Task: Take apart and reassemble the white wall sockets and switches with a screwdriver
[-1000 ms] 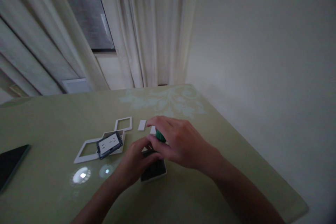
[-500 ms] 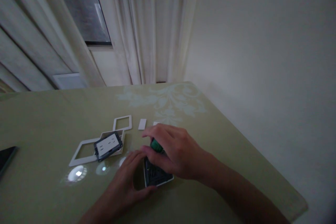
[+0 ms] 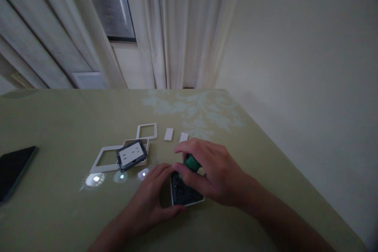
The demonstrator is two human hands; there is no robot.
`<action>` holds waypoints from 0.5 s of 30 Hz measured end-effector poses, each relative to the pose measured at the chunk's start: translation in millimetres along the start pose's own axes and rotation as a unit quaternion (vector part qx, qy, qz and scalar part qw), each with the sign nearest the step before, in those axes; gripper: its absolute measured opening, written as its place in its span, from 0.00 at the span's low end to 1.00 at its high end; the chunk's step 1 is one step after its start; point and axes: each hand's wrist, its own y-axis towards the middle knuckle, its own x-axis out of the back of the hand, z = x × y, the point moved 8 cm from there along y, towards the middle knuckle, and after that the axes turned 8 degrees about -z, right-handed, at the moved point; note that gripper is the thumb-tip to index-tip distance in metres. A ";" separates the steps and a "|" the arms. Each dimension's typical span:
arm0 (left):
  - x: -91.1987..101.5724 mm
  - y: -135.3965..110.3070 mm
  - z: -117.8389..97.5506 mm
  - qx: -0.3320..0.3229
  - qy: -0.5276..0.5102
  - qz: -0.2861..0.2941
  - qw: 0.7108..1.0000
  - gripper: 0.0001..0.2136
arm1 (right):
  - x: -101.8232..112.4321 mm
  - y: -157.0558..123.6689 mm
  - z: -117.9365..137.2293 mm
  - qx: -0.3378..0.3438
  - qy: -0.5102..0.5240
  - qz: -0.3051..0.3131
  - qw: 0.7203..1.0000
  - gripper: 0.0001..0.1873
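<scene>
In front of me on the table lies a wall switch panel [image 3: 183, 195], dark inside with a thin white rim. My left hand [image 3: 155, 191] is curled round its left side, thumb on the near edge and fingertips at the far left corner. Over the panel's far part is my right hand [image 3: 211, 167], closed on the green handle of a screwdriver [image 3: 191, 162]. The tip and much of the panel's right side are hidden by this hand. Beyond it lie two small white plates, one further left [image 3: 169, 134] and one close to the fingers [image 3: 183, 137].
To the left, a socket insert [image 3: 131, 155] with a dark frame rests on a white back box [image 3: 144, 140]. A large white frame [image 3: 98, 159] and a smaller one [image 3: 147, 125] lie beside it. A dark flat device [image 3: 17, 167] is at far left; a wall [image 3: 310, 86] borders the table's right.
The camera has turned a little left, so everything sits further right. The right hand and screwdriver have shifted slightly right over the panel, showing more of its dark inside. The left hand keeps its hold.
</scene>
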 end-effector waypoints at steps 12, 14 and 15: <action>2.7 7.5 -13.3 0.017 -0.021 0.027 0.999 0.33 | -7.4 -1.5 13.8 0.073 0.001 0.034 0.997 0.09; 2.2 6.8 -15.3 0.013 -0.019 0.026 0.999 0.32 | -2.8 -1.6 11.7 0.061 -0.071 0.008 0.996 0.09; 1.3 6.3 -16.4 0.010 -0.018 0.026 0.999 0.32 | -1.1 -1.5 10.8 0.054 -0.091 0.004 0.994 0.11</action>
